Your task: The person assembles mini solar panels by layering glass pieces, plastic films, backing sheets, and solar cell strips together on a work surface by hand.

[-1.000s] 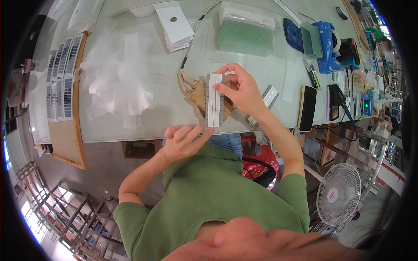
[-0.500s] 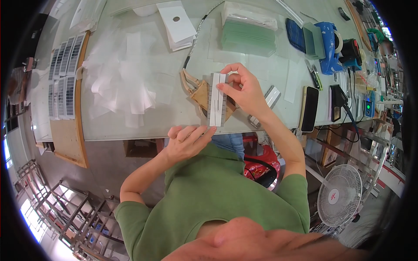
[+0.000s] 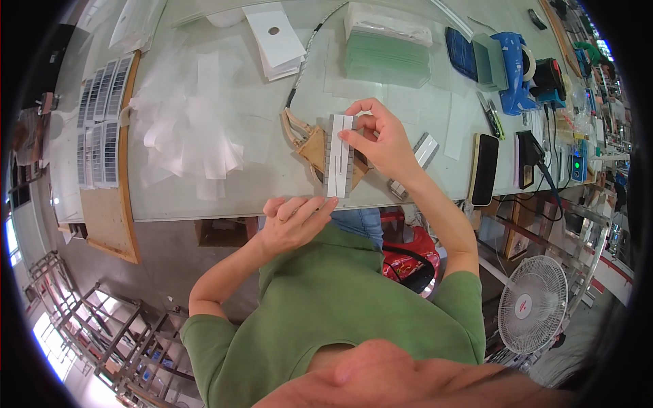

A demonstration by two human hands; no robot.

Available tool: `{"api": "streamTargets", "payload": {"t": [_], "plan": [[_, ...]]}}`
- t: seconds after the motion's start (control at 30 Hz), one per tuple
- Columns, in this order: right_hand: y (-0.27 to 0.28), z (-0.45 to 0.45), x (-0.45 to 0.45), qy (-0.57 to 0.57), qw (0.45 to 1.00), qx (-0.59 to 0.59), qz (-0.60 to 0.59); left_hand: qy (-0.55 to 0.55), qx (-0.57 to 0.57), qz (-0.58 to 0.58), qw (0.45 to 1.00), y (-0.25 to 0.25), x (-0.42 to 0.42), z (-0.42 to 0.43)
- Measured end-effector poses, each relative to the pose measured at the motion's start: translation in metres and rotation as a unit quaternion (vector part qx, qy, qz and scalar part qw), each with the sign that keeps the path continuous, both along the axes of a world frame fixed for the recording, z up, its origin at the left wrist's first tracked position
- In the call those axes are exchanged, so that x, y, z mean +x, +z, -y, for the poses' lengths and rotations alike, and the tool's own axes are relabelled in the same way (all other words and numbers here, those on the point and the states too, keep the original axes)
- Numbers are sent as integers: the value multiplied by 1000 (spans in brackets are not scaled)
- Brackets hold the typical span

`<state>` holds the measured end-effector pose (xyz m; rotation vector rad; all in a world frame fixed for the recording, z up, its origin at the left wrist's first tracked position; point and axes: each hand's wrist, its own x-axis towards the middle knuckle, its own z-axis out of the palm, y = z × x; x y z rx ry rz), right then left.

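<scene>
A narrow white strip with ridged grey edges and a thin dark slit along its middle (image 3: 338, 156) lies upright in view near the table's front edge. My right hand (image 3: 382, 139) pinches its upper right side between thumb and fingers. At its lower end, my left hand (image 3: 294, 221) has loosely bent, parted fingers, with a fingertip touching or very near the strip's bottom corner. Partly hidden under the strip is a tan, flat-sided piece (image 3: 313, 151) with two prongs and a braided cord (image 3: 307, 61). A second grey-and-white ridged piece (image 3: 425, 151) rests beside my right forearm.
Translucent white sheets (image 3: 221, 136) spread over the left of the table. Stacked green glass panes (image 3: 388, 60) and white cards with a hole (image 3: 279, 41) lie at the back. To the right are a phone (image 3: 483, 170), cutters (image 3: 491, 119) and a blue tape dispenser (image 3: 515, 75).
Both hands and the strip hold almost the same place. Only a very slight shift of the whole view shows.
</scene>
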<state>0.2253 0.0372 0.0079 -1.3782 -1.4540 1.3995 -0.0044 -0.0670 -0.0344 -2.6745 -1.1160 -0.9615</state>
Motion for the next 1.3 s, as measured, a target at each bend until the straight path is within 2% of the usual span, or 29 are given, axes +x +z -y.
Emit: {"api": "streamTargets", "payload": {"t": [0.57,0.73,0.97,1.3], "plan": [[5,0,-2,-3,998,40,46,-10,-7,-10,1000,1,-2,1],[-6,-3,-1,-24,979,171,105,-13,-11,-14,1000,1,-2,1],[-10,-6,1,-13,976,161,144,-16,-14,-17,1000,1,-2,1],[-10,-5,1,-5,943,236,235,-18,-17,-20,999,0,-3,1]]}}
